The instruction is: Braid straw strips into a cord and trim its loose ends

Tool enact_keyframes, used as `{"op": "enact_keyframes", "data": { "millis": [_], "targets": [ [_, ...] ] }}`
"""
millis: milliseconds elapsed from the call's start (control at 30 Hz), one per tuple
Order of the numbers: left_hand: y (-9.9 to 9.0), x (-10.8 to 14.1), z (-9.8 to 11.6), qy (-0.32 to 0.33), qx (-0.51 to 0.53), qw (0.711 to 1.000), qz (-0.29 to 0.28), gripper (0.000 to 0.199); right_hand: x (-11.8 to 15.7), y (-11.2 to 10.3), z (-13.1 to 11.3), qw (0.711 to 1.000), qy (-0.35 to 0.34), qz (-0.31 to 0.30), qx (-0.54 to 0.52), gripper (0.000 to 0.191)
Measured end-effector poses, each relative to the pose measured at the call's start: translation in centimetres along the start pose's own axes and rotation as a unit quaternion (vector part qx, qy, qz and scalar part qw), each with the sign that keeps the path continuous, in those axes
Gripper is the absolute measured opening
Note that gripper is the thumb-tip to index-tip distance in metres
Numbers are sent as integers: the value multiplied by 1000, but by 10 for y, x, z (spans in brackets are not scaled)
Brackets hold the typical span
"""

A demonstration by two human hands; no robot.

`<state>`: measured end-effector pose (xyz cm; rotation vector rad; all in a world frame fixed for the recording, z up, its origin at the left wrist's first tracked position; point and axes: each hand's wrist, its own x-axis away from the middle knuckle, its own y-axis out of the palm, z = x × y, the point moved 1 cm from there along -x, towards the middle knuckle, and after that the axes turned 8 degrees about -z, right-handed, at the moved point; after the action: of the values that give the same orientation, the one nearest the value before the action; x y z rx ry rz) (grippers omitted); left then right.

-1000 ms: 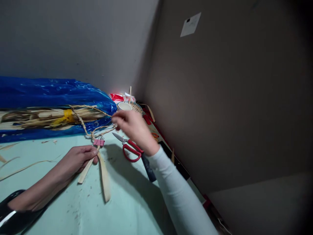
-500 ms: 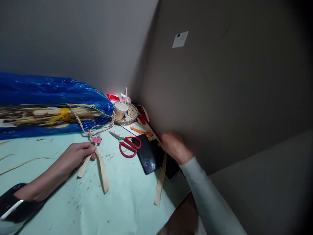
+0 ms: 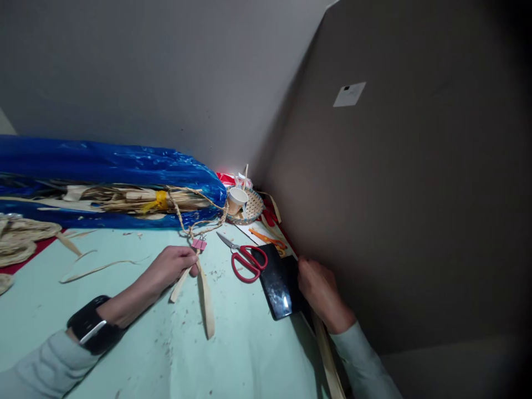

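My left hand point(image 3: 172, 269) pinches pale, flat dried-leaf strips point(image 3: 205, 302) just below a pink binder clip point(image 3: 199, 244). Two ends hang below the fingers, one short and one longer. Above the clip a twisted cord point(image 3: 178, 213) of the same material loops over a bundle of dried stalks point(image 3: 128, 199). At the table's right edge, beside a dark phone-like slab point(image 3: 274, 285), my right hand point(image 3: 320, 291) is closed. Another long dried-leaf strip point(image 3: 326, 354) trails out from under it; the fingertips are hidden. Red-handled scissors point(image 3: 249, 263) lie between the hands, blades pointing up-left.
Blue plastic sheeting point(image 3: 103, 158) wraps the stalks along the back wall. A paper cup point(image 3: 236, 200) stands in a woven basket point(image 3: 255, 208) in the corner. Orange scissors point(image 3: 266, 237) lie nearby. Coiled braid point(image 3: 20, 238) sits at far left, and a wall closes off the right.
The view has shifted left, showing the coiled braid. My right hand has come down and nearer along the table's edge, its strip swinging rightward. My left hand keeps its pinch below the clip.
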<state>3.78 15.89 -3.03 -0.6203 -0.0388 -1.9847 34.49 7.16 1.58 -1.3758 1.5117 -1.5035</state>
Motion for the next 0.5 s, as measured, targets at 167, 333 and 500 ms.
{"op": "enact_keyframes", "data": {
  "millis": [167, 333, 500],
  "targets": [
    [0, -1, 0, -3, 5, 1000, -7, 32, 2, -6, -26, 967, -118, -51, -222, 9],
    [0, -2, -2, -4, 9, 1000, -12, 32, 9, -21, -90, 841, -254, -174, -446, 20],
    [0, -5, -4, 8, 11, 1000, -11, 31, -3, -20, -139, 741, -290, -245, -554, 13]
  ]
}}
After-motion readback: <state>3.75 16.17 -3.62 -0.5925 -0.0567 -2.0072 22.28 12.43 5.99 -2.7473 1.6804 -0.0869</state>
